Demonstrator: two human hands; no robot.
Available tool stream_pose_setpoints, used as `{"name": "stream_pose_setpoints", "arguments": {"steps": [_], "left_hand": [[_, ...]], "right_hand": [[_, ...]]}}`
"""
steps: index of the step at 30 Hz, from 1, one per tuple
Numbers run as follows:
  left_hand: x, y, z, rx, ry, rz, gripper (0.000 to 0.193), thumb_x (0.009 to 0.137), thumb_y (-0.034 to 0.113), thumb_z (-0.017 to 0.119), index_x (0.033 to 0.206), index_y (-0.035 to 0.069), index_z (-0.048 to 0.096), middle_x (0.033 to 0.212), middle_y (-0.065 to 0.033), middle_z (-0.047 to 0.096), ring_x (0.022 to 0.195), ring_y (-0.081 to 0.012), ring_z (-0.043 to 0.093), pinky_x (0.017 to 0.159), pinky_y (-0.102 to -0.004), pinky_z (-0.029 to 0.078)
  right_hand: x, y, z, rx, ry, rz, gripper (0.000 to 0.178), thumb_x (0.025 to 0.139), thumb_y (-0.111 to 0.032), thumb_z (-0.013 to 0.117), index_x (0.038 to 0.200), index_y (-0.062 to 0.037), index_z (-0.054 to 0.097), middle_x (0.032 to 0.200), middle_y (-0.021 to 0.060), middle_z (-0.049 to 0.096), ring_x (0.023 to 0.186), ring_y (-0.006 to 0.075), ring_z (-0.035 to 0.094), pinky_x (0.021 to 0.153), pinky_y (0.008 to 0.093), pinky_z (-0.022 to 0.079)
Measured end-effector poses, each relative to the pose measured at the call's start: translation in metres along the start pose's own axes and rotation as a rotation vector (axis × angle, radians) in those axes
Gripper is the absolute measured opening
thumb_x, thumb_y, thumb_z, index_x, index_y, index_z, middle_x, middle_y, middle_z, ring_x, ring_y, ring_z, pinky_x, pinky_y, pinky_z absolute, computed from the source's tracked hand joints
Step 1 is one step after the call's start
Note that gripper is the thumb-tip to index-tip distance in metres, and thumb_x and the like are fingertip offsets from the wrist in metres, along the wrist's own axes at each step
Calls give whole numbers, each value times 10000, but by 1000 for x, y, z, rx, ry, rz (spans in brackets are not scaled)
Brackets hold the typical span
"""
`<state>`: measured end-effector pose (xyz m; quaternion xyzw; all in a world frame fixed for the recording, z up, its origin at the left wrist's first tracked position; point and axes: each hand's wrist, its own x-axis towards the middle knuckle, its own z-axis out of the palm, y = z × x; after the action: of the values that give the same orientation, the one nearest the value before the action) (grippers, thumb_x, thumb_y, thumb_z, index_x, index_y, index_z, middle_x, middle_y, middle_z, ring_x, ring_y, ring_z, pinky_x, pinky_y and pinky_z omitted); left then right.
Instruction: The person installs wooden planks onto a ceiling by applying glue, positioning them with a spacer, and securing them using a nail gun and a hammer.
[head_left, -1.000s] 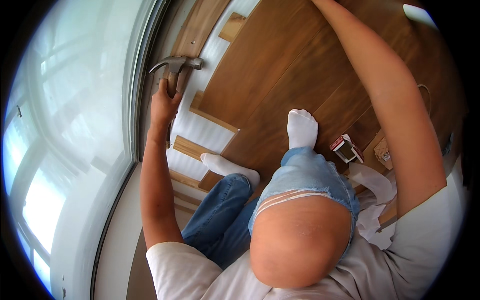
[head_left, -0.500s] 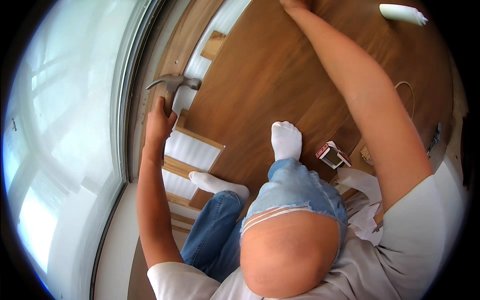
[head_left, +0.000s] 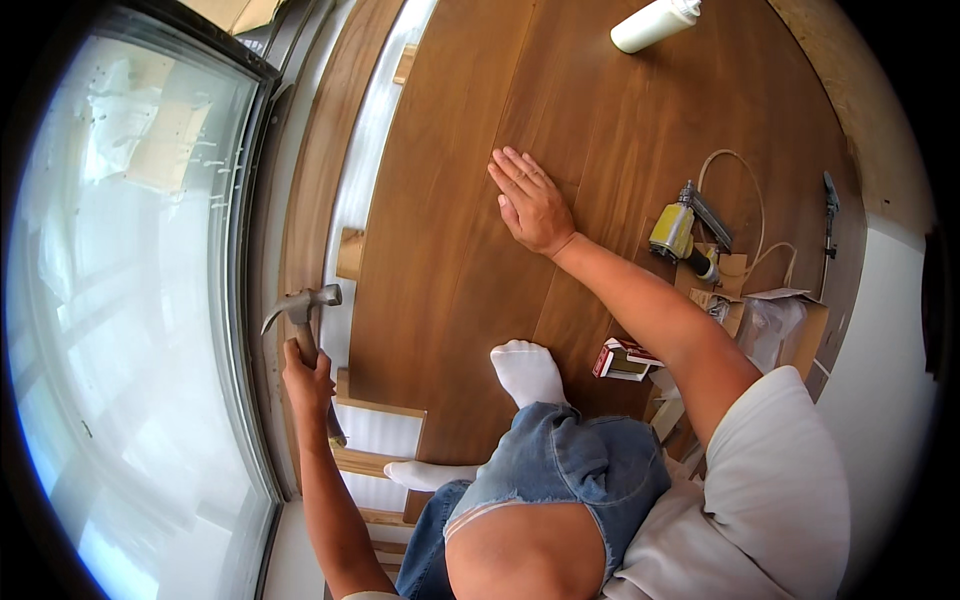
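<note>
My left hand is wrapped round the wooden handle of a claw hammer, whose metal head points up near the window frame. The hammer hangs over the border plank along the left side. My right hand lies palm down with fingers stretched out on the brown wooden floorboards, near a seam between boards. A small wood block sits against the boards' left edge, in the gap with white underlay.
A white bottle lies at the top. To the right are a yellow nail gun with a thin hose, an opened cardboard box, a small red-and-white box and a dark tool. Glass runs along the left.
My right hand has come back from the far top edge and now shows flat on the boards. The view has shifted, bringing the nail gun into sight. The hammer stays in my left hand.
</note>
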<state>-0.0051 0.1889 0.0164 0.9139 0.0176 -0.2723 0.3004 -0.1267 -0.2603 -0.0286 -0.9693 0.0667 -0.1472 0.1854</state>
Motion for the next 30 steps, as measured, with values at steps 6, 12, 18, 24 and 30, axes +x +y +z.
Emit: {"name": "stream_pose_setpoints", "arguments": {"steps": [6,12,18,24,30], "left_hand": [[53,76,15,-17,-54,27,263,936,134,663,1098,20,490,692,-155,640,463,-234,630,403,-385,519],[96,125,35,50,-107,147,270,936,140,671,1094,3,501,704,-163,657,462,-236,642,397,-377,530],[120,149,42,61,-123,168,277,928,133,681,1104,-3,517,699,-160,657,462,-228,647,384,-371,529],[132,172,41,55,-117,180,282,929,117,670,1128,-11,515,721,-181,662,471,-246,653,383,-382,528],[136,173,40,273,-207,214,289,937,118,626,1170,12,490,735,-216,678,510,-313,680,433,-437,537]], "right_hand": [[0,-3,-10,51,27,-89,396,906,-105,625,1287,-7,675,1444,118,617,1399,282,538,1184,449,449],[4,-1,-10,58,62,-108,366,876,-90,643,1226,-6,712,1388,113,658,1364,280,572,1166,440,473],[9,-2,-11,104,143,-89,325,864,-69,644,1166,-4,743,1341,101,693,1332,271,601,1138,429,507],[5,3,-5,135,187,-51,312,865,-71,643,1152,-7,749,1324,96,702,1317,265,612,1134,422,512],[7,-1,-12,98,175,-73,316,866,-76,640,1157,-7,744,1312,108,702,1308,262,615,1144,421,503]]}}
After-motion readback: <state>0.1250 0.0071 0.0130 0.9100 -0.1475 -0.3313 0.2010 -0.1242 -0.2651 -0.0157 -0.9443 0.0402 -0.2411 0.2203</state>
